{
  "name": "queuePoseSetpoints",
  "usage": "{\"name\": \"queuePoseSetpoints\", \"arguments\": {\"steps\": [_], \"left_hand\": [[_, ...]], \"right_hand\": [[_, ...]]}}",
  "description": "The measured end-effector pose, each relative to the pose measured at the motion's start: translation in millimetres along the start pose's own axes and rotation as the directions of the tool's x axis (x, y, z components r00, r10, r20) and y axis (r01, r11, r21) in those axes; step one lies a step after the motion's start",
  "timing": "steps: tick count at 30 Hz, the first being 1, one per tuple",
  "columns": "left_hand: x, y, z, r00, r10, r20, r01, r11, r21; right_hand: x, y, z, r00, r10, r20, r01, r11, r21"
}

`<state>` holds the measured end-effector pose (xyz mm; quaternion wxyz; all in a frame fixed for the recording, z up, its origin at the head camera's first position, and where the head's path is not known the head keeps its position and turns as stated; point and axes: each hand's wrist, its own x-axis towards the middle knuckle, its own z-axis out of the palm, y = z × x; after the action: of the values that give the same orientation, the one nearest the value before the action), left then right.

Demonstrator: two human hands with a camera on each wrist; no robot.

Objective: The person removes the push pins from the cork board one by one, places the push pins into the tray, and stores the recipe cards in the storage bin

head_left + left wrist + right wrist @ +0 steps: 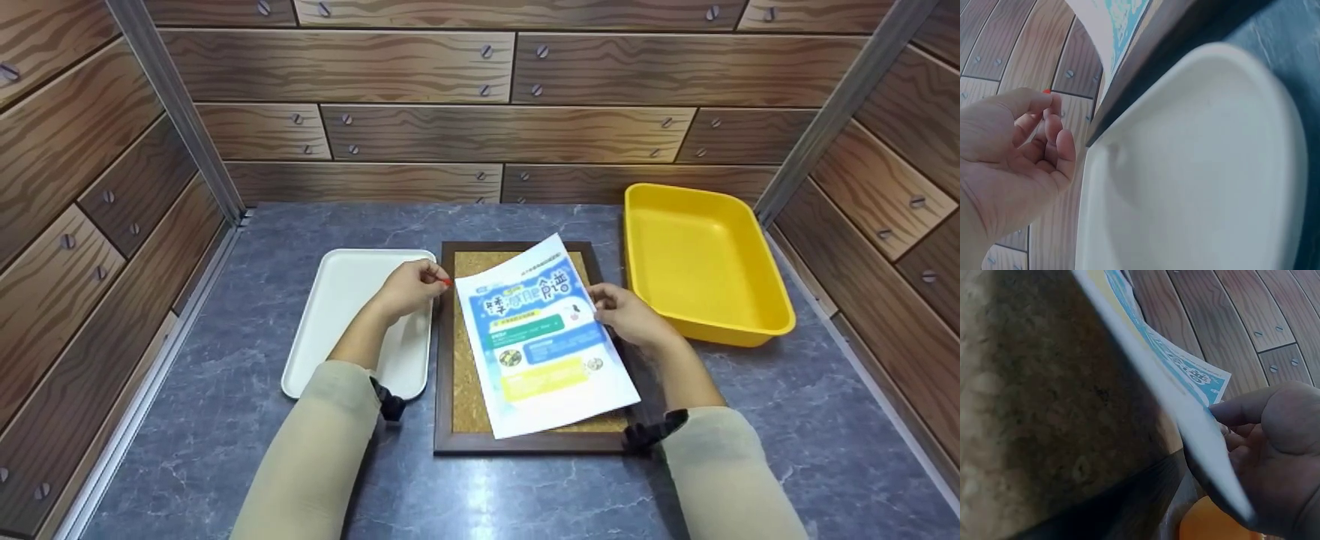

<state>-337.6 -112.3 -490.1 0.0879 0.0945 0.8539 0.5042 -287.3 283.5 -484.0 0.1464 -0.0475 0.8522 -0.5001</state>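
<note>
A printed sheet of paper [536,409], with blue, green and yellow blocks, lies slanted over a dark-framed cork board [469,375]. My right hand [634,315] pinches the sheet's right edge between thumb and fingers. In the right wrist view the paper [1207,439] stands away from the cork surface [1061,394]. Above the white tray's right edge, my left hand [409,289] pinches a small red piece [448,282] that looks like a pushpin. Only its red tip [1047,90] shows in the left wrist view; the fingers hide the rest.
The white tray [352,270] lies left of the cork board. A deep yellow bin [712,334] stands at the board's right. Wood-patterned walls [420,135] enclose the dark marbled table [405,495] at the back and both sides.
</note>
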Motion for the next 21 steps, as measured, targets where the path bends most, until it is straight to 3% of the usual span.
{"name": "queuePoseSetpoints", "arguments": {"steps": [12,21], "left_hand": [[-12.4,-13.7,-23.4,1.0,0.003,0.012,-0.003,1.0,0.006],[-21.9,-34.0,-45.3,0.999,-0.033,0.017,0.033,0.999,0.015]], "right_hand": [[-6.8,-6.9,-12.0,0.999,-0.015,-0.034,0.02,0.989,0.145],[-9.0,-10.2,-19.3,0.997,0.057,-0.054,-0.04,0.961,0.272]]}}
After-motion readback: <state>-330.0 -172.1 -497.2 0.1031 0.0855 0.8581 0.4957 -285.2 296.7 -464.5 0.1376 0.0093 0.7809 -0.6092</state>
